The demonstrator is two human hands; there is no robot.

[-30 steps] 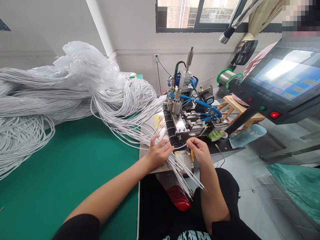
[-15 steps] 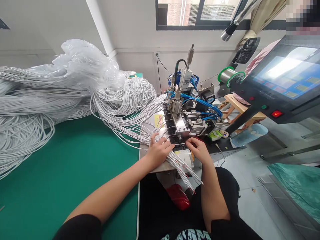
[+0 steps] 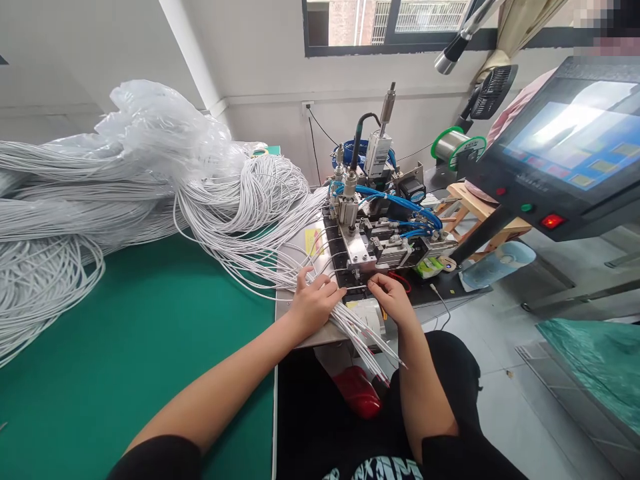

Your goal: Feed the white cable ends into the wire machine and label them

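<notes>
A single white cable (image 3: pixel 357 288) runs between my two hands, low in front of the metal head of a bench machine (image 3: pixel 361 250). My left hand (image 3: pixel 316 300) is closed on it at the left, over a bundle of white cables (image 3: pixel 357 328) whose ends stick out toward my lap. At the cable's right end, the thumb and fingertips of my right hand (image 3: pixel 389 293) pinch together. The fingertips partly cover both ends of this stretch.
Long white cables (image 3: pixel 260 193) and clear plastic bags (image 3: pixel 165 133) lie heaped on the green table (image 3: pixel 200 313). A control screen (image 3: pixel 580 147) stands at the right, near a wire spool (image 3: pixel 457 148), a wooden stool (image 3: pixel 493 213) and a fan (image 3: pixel 494 93).
The camera view has shifted slightly. Both hands keep their hold on the cable in almost the same place by the machine.
</notes>
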